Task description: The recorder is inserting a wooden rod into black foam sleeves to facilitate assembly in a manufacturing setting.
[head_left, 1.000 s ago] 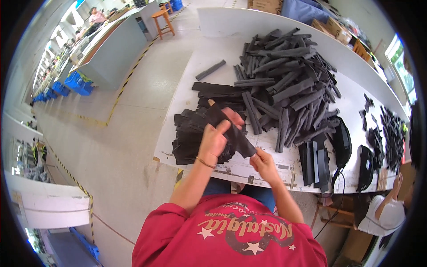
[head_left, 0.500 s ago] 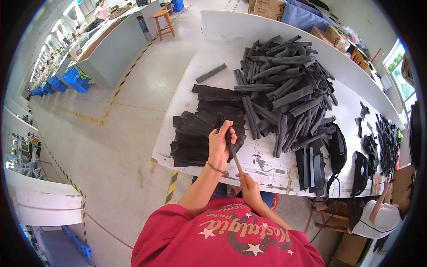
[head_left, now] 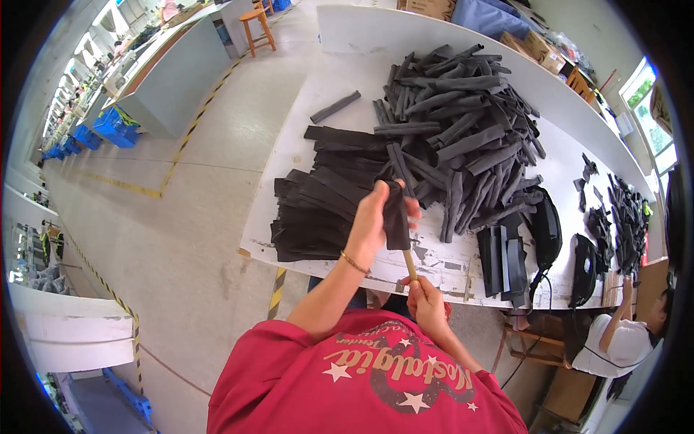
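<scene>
My left hand is closed around a black fabric sleeve, held over the front part of the white table. A light wooden stick runs up into the sleeve's lower end; its upper part is hidden inside. Below the table's front edge, my right hand grips the stick. Flat black fabric strips lie in overlapping stacks just left of my left hand. Beyond and to the right rises a big heap of dark grey fabric tubes. One tube lies apart at the far left.
The white table has a raised back panel. Right of the heap are folded dark strips, black pouches with a cord, and more dark pieces. A person in white works at the right end. Blue crates stand across the aisle.
Both hands have moved right with the sleeve and stick. The sleeve now hangs wider and flatter over the stick, with my left hand around its side. The view has shifted slightly.
</scene>
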`<act>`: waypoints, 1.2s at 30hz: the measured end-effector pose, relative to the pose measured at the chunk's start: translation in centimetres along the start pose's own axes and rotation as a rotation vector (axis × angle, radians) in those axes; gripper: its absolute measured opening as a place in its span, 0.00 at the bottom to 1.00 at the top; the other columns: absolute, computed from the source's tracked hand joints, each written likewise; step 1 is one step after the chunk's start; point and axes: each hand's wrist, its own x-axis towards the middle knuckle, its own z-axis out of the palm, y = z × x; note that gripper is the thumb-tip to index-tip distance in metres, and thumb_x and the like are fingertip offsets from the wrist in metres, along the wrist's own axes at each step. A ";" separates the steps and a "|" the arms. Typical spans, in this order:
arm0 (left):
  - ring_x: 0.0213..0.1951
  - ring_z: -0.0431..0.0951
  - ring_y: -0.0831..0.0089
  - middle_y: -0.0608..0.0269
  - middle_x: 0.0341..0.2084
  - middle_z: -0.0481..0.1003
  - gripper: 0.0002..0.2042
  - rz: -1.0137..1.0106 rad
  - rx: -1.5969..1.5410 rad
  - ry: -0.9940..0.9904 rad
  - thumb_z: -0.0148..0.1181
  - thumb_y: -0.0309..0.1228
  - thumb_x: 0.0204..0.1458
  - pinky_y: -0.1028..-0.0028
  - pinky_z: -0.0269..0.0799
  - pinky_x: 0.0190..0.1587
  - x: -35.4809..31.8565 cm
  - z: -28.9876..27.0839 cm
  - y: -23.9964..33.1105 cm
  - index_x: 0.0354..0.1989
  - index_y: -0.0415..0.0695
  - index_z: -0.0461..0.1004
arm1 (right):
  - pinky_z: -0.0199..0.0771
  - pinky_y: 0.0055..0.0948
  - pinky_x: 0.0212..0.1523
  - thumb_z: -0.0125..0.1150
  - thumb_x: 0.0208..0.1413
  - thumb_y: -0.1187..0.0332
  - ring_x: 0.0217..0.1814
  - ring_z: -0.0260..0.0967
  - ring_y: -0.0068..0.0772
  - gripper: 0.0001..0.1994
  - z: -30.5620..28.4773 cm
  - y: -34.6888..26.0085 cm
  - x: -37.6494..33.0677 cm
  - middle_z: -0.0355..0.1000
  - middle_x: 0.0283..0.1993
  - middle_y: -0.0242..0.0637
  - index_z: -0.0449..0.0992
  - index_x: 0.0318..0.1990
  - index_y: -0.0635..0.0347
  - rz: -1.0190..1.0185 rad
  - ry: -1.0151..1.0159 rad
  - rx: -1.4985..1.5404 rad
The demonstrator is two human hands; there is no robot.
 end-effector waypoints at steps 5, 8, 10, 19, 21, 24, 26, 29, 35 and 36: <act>0.07 0.56 0.81 0.69 0.09 0.61 0.18 0.130 -0.004 0.144 0.50 0.44 0.60 0.79 0.50 0.09 1.0 -2.7 1.9 0.25 0.43 0.66 | 0.54 0.20 0.20 0.44 0.65 0.65 0.19 0.52 0.14 0.11 1.1 2.3 -0.4 0.56 0.18 0.24 0.72 0.44 0.62 -0.054 -0.068 -0.159; 0.07 0.55 0.82 0.70 0.08 0.59 0.18 0.113 0.026 0.172 0.48 0.44 0.61 0.79 0.49 0.09 0.9 -2.3 2.0 0.24 0.45 0.65 | 0.58 0.22 0.21 0.45 0.64 0.67 0.20 0.54 0.16 0.10 0.1 1.3 -1.8 0.58 0.18 0.27 0.71 0.44 0.62 -0.034 -0.124 -0.246; 0.06 0.54 0.81 0.71 0.07 0.57 0.19 0.118 0.019 0.232 0.46 0.46 0.61 0.79 0.47 0.09 0.9 -2.1 2.1 0.22 0.47 0.64 | 0.59 0.22 0.21 0.45 0.64 0.67 0.20 0.55 0.16 0.10 -0.9 2.1 -2.7 0.58 0.18 0.27 0.71 0.44 0.62 -0.045 -0.145 -0.257; 0.15 0.72 0.61 0.54 0.18 0.72 0.28 -0.046 -0.241 0.191 0.40 0.57 0.59 0.66 0.72 0.25 0.3 0.8 0.2 0.47 0.41 0.65 | 0.50 0.17 0.19 0.43 0.65 0.67 0.18 0.48 0.12 0.11 -1.7 -0.2 -3.1 0.53 0.18 0.21 0.70 0.41 0.66 0.032 -0.041 -0.053; 0.13 0.71 0.65 0.56 0.17 0.72 0.27 -0.121 -0.055 -0.106 0.44 0.55 0.58 0.69 0.70 0.21 -1.7 0.2 -0.9 0.45 0.40 0.66 | 0.51 0.19 0.19 0.43 0.65 0.67 0.18 0.49 0.13 0.11 -1.3 0.3 -2.7 0.54 0.18 0.23 0.70 0.41 0.65 0.050 -0.050 -0.024; 0.06 0.55 0.81 0.69 0.08 0.61 0.15 0.036 0.020 0.056 0.47 0.42 0.61 0.79 0.48 0.08 -0.5 -1.4 0.3 0.33 0.42 0.68 | 0.52 0.19 0.19 0.44 0.65 0.67 0.18 0.50 0.14 0.10 -0.5 2.0 -2.6 0.56 0.18 0.24 0.71 0.42 0.64 -0.041 -0.060 -0.136; 0.05 0.51 0.84 0.72 0.08 0.58 0.13 0.059 -0.027 0.095 0.44 0.39 0.63 0.81 0.46 0.07 -0.1 -2.4 0.5 0.32 0.45 0.69 | 0.53 0.20 0.20 0.45 0.65 0.68 0.19 0.52 0.14 0.09 -0.3 1.8 -3.1 0.59 0.18 0.25 0.71 0.43 0.61 -0.174 -0.050 -0.348; 0.05 0.50 0.83 0.72 0.08 0.58 0.13 0.108 -0.053 0.155 0.44 0.39 0.63 0.81 0.45 0.07 0.7 -2.5 0.4 0.32 0.45 0.69 | 0.62 0.26 0.23 0.47 0.63 0.68 0.20 0.58 0.22 0.08 -1.0 0.6 -3.9 0.61 0.18 0.35 0.71 0.42 0.63 -0.056 -0.051 -0.435; 0.20 0.74 0.67 0.60 0.19 0.71 0.24 0.089 -0.187 0.177 0.36 0.52 0.62 0.71 0.73 0.25 -0.3 2.4 1.6 0.44 0.40 0.65 | 0.49 0.18 0.17 0.43 0.65 0.67 0.17 0.48 0.11 0.11 -1.8 0.7 -3.9 0.54 0.17 0.20 0.71 0.39 0.65 0.047 -0.045 -0.004; 0.21 0.75 0.66 0.59 0.20 0.71 0.24 0.002 -0.187 0.115 0.37 0.50 0.62 0.69 0.74 0.26 -0.8 2.1 1.5 0.44 0.39 0.66 | 0.49 0.18 0.18 0.43 0.66 0.67 0.17 0.48 0.12 0.11 -1.6 0.2 -3.5 0.54 0.17 0.21 0.70 0.40 0.65 0.031 -0.047 0.018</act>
